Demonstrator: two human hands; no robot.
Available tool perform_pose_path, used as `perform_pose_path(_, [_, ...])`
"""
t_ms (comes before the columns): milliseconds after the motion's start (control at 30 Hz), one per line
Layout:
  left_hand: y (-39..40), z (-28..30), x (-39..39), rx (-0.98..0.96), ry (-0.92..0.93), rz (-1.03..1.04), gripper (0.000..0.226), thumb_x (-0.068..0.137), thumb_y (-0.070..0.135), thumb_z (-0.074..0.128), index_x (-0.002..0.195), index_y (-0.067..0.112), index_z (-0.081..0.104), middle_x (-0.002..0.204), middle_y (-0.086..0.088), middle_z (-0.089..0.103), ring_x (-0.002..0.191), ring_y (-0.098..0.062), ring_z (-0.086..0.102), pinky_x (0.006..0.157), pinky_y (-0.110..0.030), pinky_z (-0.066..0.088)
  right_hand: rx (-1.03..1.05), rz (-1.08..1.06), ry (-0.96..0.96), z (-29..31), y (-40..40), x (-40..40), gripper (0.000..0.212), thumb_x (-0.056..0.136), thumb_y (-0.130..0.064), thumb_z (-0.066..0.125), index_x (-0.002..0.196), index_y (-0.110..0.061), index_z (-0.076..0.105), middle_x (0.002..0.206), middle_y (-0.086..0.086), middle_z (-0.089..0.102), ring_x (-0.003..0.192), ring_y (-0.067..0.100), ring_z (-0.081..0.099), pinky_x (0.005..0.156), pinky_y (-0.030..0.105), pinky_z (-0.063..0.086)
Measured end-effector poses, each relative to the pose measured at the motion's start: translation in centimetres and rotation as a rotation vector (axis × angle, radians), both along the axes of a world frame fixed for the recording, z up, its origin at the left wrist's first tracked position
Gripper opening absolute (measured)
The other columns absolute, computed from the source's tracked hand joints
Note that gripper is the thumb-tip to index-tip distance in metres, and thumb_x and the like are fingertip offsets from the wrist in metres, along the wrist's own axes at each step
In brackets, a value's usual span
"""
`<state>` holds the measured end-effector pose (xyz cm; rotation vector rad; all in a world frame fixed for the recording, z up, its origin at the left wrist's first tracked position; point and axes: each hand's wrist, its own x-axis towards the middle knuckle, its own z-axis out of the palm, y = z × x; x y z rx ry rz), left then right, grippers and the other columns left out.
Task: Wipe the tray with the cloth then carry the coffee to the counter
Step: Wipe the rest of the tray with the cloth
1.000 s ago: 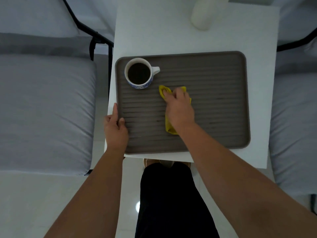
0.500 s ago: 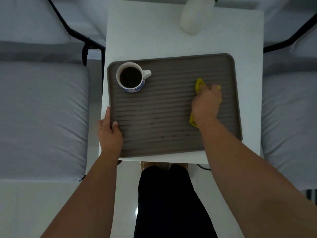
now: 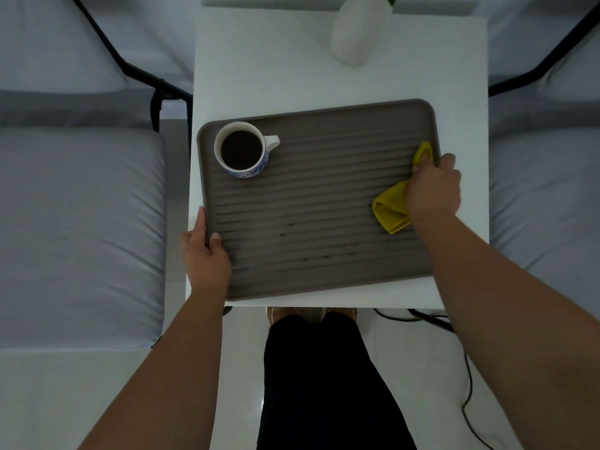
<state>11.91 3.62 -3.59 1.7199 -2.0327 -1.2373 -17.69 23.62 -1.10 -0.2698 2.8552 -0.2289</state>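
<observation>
Step in hand: wiping; the right hand presses the yellow cloth onto the tray at its right rim.
Right fingers: curled over the cloth, gripping it; a fold of cloth pokes out beyond the fingertips against the rim.
Left hand: clamps the tray's near-left rim, thumb on top and fingers curled under the edge, steadying it.
Coffee: the cup stands upright in the tray's far-left corner, handle pointing right, filled high with dark liquid, well apart from the cloth.
Left to wipe: small dark specks show on the ribs in the near middle of the tray, so the wipe looks unfinished.
Next move: likely a pass back across the near ribs, kept short of the cup, before lifting the coffee.
Edges: the tray sits slightly askew on the white bench, its left rim at the bench's left edge and its near rim close to the near edge.
Open room: bare bench lies beyond the tray, up to a white vase; grey cushions flank both sides.
</observation>
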Motion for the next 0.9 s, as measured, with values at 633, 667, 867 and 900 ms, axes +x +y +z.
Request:
perform_pose_path(633, [0.1,0.5,-0.2,-0.021,-0.050,-0.041,0.055,0.099,0.011,0.043,0.148,0.031,0.031,0.114,0.001,0.038,0.104,-0.015,0.051,0.102,-0.025,0.036,-0.016,0.209,-0.012,-0.9,2.8,5.9,0.056,0.083,-0.009,0.043,0.138,-0.019,0.045,0.126,0.025,0.048,0.105,0.045,0.049,0.087,0.051,0.045])
perform_pose_path(667, [0.1,0.5,-0.2,-0.022,-0.048,-0.042,0.055,0.099,0.011,0.043,0.148,0.031,0.031,0.114,0.001,0.038,0.104,-0.015,0.050,0.101,-0.024,0.035,-0.006,0.133,-0.022,-0.7,3.6,5.1,0.055,0.086,-0.008,0.041,0.140,-0.018,0.041,0.128,0.024,0.045,0.108,0.043,0.046,0.089,0.050,0.043])
perform_pose_path(867, [0.2,0.4,0.0,-0.059,-0.075,-0.082,0.055,0.099,0.011,0.041,0.150,0.027,0.028,0.115,-0.006,0.038,0.103,-0.018,0.047,0.096,-0.022,0.032,0.052,0.153,-0.008,-0.2,0.4,6.4,0.062,0.083,-0.003,0.046,0.144,-0.012,0.035,0.132,0.023,0.044,0.127,0.044,0.036,0.100,0.053,0.031])
perform_pose_path(900, [0.2,0.4,0.0,-0.064,-0.081,-0.091,0.056,0.099,0.011,0.041,0.150,0.027,0.027,0.116,-0.009,0.039,0.105,-0.021,0.048,0.096,-0.023,0.032,0.064,0.216,-0.019,-0.1,-0.5,7.3,0.061,0.085,-0.005,0.045,0.144,-0.013,0.033,0.133,0.021,0.043,0.131,0.043,0.033,0.103,0.053,0.028])
